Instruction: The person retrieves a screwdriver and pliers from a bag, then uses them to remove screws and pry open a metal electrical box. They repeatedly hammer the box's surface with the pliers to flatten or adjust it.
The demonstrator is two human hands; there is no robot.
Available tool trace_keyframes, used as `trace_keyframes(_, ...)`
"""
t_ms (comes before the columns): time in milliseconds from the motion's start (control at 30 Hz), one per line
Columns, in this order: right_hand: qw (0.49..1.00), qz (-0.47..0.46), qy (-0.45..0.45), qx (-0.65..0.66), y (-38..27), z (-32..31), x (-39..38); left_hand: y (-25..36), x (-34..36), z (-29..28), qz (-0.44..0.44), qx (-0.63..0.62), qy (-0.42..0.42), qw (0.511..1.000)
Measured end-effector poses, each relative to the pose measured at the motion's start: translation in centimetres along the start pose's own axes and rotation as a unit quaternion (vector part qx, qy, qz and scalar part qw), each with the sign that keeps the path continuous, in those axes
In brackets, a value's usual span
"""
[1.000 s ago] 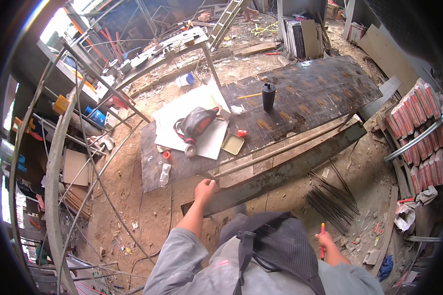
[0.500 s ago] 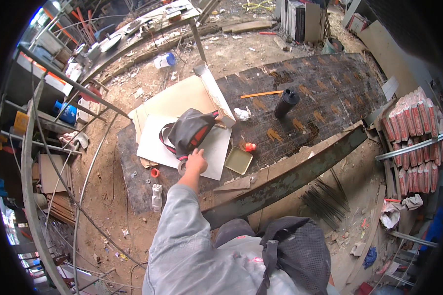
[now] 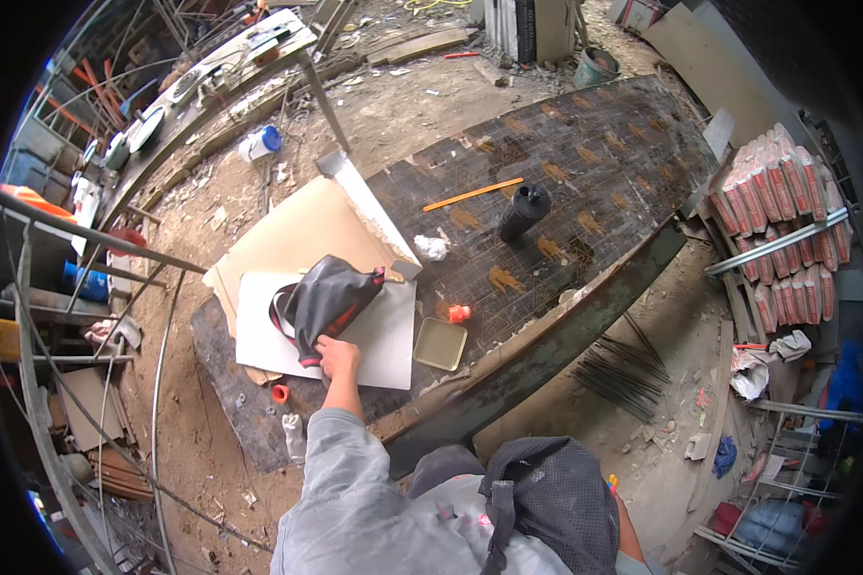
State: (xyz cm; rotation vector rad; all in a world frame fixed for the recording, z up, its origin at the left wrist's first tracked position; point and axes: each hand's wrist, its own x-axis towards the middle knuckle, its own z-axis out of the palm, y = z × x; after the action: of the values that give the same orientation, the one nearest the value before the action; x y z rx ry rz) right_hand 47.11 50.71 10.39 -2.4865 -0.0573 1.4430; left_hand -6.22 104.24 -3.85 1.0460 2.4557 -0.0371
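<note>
A dark grey pouch bag [image 3: 331,299] with red trim and a strap lies on a white board [image 3: 384,350], over a sheet of cardboard [image 3: 288,230]. My left hand [image 3: 338,357] reaches from below, its fingers closed on the bag's near lower corner. Part of my right forearm [image 3: 629,533] shows at the lower right, beside a black mesh bag [image 3: 551,503] against my body. The mesh bag hides most of my right hand; a small orange-yellow thing [image 3: 613,482] shows there. Right of the board sit a shallow square tin [image 3: 441,344] and an orange cap [image 3: 459,314].
On the dark panel [image 3: 585,125] stand a black bottle [image 3: 524,212], an orange strip [image 3: 473,195] and crumpled white paper [image 3: 431,248]. An orange ring [image 3: 280,393] is at the near left. Metal bars [image 3: 43,422] flank the left; stacked red-white packs [image 3: 772,192] stand right.
The whole view has shifted, moving the panel left and down. The grey bag has turned slightly, its red patch showing less, and my left fingers have closed in on its corner.
</note>
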Motion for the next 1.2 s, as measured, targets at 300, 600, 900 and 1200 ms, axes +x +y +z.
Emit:
trace_keyframes(300, 0.997, 0.035, 0.033, 0.064, -0.2, 0.1, -2.0, 2.7, 5.2, 3.7, -0.177, -0.239, 0.085, 0.951)
trace_keyframes(600, 0.969, -0.006, 0.091, -0.231, 6.4, 4.1, -2.6, 6.1, 8.9, 3.4, -0.444, -0.437, -0.013, 0.782)
trace_keyframes(900, 0.987, -0.07, 0.061, -0.133, -2.1, 0.4, -5.8, 3.2, 8.5, 5.9, -0.385, -0.519, 0.125, 0.753)
trace_keyframes(1200, 0.991, -0.002, -0.012, -0.134, 2.0, -0.4, 0.9, -3.0, 6.2, 4.2, -0.196, -0.452, 0.164, 0.854)
